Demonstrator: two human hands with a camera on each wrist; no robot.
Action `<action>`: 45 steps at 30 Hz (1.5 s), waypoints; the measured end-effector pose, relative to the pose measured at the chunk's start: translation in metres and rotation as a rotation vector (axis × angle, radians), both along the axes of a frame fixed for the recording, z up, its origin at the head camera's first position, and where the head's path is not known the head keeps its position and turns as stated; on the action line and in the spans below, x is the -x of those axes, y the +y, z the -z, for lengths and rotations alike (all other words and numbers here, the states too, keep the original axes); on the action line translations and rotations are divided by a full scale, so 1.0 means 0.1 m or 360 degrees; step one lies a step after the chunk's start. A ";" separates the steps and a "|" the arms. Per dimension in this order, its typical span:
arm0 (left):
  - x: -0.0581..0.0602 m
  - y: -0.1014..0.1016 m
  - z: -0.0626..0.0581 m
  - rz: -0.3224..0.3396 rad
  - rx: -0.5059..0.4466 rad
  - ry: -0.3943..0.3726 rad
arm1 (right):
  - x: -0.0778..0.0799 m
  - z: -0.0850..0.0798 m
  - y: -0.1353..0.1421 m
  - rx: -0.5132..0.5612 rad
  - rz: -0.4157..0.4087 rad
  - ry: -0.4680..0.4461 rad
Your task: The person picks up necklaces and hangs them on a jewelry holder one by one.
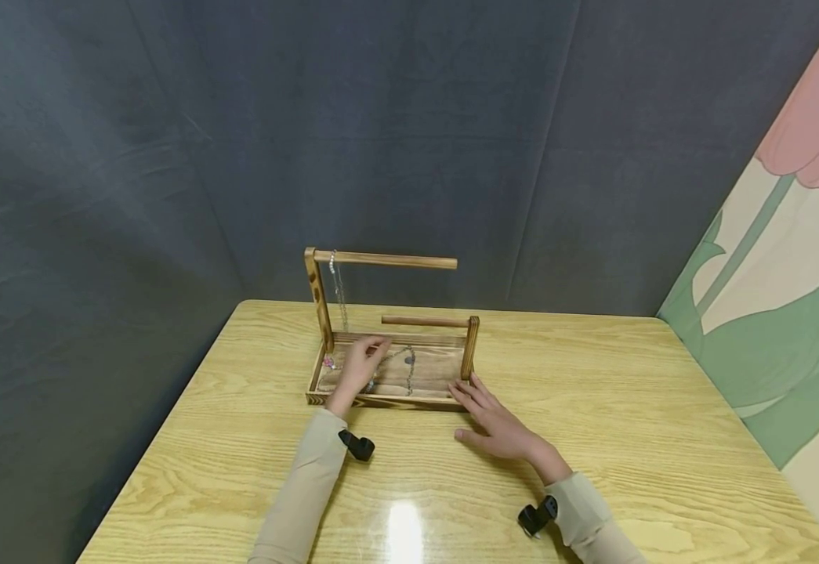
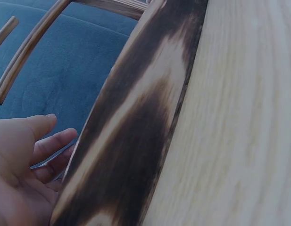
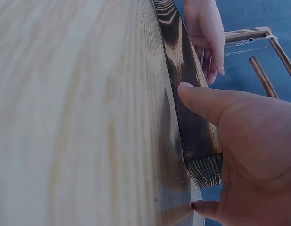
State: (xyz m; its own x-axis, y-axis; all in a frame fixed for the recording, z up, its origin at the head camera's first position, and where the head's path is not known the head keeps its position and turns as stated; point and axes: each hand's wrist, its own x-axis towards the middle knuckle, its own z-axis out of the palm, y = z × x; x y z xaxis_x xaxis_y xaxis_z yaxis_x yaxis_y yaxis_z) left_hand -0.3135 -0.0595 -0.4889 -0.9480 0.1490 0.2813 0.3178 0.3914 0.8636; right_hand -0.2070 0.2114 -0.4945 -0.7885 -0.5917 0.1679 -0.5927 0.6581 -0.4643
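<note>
A wooden jewelry stand (image 1: 402, 403) has a shallow tray base and two horizontal bars. My left hand (image 1: 361, 366) reaches over the tray, fingers loosely bent. In the left wrist view, the thumb of that hand (image 2: 22, 165) is apart from the fingers, and nothing shows between them. Close by in the tray lie a beaded chain (image 1: 411, 376) and a piece with a pink charm (image 1: 328, 363); the hand partly hides the tray's contents. My right hand (image 1: 497, 427) rests at the tray's front right corner with fingers extended, its thumb (image 3: 202, 99) by the front wall.
A silver chain (image 1: 339, 290) hangs from the upper bar (image 1: 395, 260) near its left post. The shorter lower bar (image 1: 423, 321) juts left from the right post (image 1: 470, 348). Behind the wooden table (image 1: 628, 423) hangs a dark curtain (image 1: 395, 141); a floral panel (image 1: 790, 298) stands right.
</note>
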 end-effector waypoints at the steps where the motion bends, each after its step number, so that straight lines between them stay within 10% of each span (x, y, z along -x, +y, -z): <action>1: 0.00 0.01 0.01 0.0009 0.0000 -0.0001 | 0.00 0.00 0.00 -0.0001 0.0001 -0.0005; 45: -0.01 0.26 0.10 0.0185 0.0366 -0.0033 | 0.01 0.01 0.00 0.0028 -0.0024 0.0027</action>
State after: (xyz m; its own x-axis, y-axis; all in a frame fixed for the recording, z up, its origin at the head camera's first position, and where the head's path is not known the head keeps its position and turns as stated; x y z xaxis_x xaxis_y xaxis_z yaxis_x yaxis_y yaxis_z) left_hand -0.3123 -0.0336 -0.4994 -0.9260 0.3152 0.2078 0.3551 0.5402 0.7630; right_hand -0.2079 0.2110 -0.4953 -0.7765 -0.6002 0.1918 -0.6103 0.6408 -0.4657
